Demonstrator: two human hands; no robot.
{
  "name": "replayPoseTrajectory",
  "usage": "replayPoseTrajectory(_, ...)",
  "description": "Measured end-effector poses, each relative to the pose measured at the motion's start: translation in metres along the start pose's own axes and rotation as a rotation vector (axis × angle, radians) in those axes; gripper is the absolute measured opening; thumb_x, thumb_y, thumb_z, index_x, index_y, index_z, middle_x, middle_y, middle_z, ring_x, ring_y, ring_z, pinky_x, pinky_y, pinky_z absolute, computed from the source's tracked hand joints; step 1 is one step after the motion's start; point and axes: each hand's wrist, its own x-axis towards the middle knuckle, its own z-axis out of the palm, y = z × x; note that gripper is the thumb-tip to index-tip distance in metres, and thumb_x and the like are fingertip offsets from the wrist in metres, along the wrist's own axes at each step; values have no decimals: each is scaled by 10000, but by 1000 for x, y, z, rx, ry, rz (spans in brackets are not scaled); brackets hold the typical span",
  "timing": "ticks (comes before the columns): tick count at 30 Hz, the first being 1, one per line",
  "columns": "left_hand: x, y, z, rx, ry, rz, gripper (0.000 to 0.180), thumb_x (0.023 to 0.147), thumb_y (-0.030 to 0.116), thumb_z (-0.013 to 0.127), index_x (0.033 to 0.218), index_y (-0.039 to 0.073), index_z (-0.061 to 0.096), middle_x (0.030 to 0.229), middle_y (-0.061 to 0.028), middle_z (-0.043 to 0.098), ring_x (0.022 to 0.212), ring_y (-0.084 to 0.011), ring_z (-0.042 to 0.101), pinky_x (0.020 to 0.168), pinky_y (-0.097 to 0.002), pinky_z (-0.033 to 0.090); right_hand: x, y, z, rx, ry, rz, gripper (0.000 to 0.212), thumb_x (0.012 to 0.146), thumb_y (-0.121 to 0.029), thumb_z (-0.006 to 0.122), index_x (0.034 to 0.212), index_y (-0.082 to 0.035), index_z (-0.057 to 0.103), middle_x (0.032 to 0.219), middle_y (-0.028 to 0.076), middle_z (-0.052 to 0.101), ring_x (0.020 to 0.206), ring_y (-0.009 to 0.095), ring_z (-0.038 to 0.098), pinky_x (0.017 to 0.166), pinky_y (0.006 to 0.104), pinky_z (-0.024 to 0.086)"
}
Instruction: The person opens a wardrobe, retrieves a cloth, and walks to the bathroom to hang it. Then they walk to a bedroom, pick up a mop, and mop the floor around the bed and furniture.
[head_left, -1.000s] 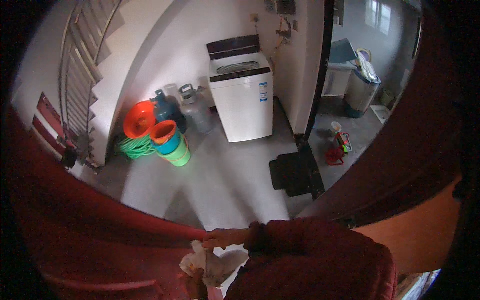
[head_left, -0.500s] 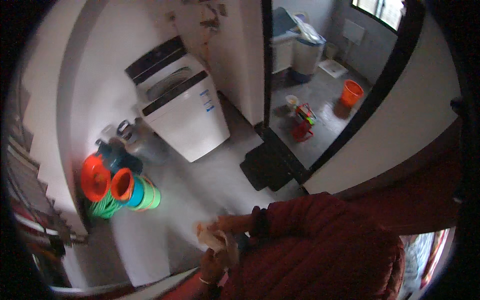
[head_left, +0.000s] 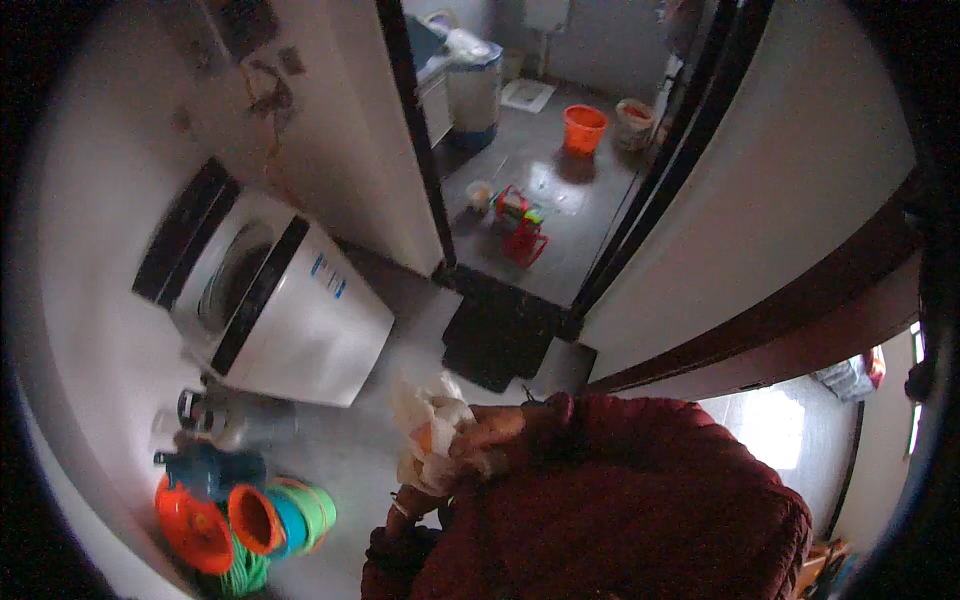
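In front of my chest, both hands are on a crumpled whitish sheet (head_left: 425, 400), thin like tissue or a bag, with an orange patch showing in its folds. My right hand (head_left: 490, 430) comes in from the right and has its fingers closed over the sheet's right side. Below it, my left hand (head_left: 422, 500), with a pale bracelet at the wrist, grips the sheet from underneath; most of its fingers are hidden. Both arms wear dark red quilted sleeves.
A white top-loading washing machine (head_left: 310, 325) with its lid up stands left. Below it are gas cylinders (head_left: 210, 470), orange basins (head_left: 195, 530), stacked buckets (head_left: 315, 510) and a green hose (head_left: 245, 570). A black mat (head_left: 495, 340) lies before the doorway; beyond stand an orange bucket (head_left: 584, 130) and red basket (head_left: 524, 243).
My view has turned right, so the washing machine and doorway have shifted left. Both hands still hold the whitish sheet, which now sits higher and looks more spread out.
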Motion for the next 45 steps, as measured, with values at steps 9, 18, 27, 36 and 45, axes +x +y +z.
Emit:
replayPoseTrajectory(9,98,43,-75,92,60,-266,331,845,311,644,951,-1,618,761,-146,632,646,-196,613,558,-290,477,-21,-95,-89,89,324,-574,492,802,-63,562,1279,-18,447,1231,124,531,1096,236,540,964,355,431)
replayPoseTrajectory(18,255,52,-121,176,-252,-485,503,761,440,688,993,-2,623,858,-174,668,779,-291,629,681,-371,485,-40,-211,-201,79,385,-329,496,823,-93,479,1311,-33,412,1241,116,510,1141,243,507,1004,369,390)
replayPoseTrajectory(27,425,90,-132,-235,-57,-274,421,792,322,698,1052,2,613,905,-112,665,776,-177,622,665,-333,504,-91,-333,-271,132,348,-597,388,885,-308,567,1150,-35,487,1080,77,543,997,177,535,886,335,453)
replayPoseTrajectory(36,592,120,-135,-292,-512,-146,449,820,260,674,1169,9,546,1100,-99,605,935,-174,587,756,-309,498,-153,-353,-355,-143,875,-747,358,912,-233,503,1204,-32,456,1156,91,513,1068,202,512,937,328,427)
replayPoseTrajectory(45,759,131,-194,-74,-851,26,460,838,258,640,1200,1,521,1134,-93,585,999,-191,564,816,-315,479,-161,-382,-451,223,829,-1038,416,854,-194,567,1211,-26,436,1183,124,507,1114,255,504,984,384,413)
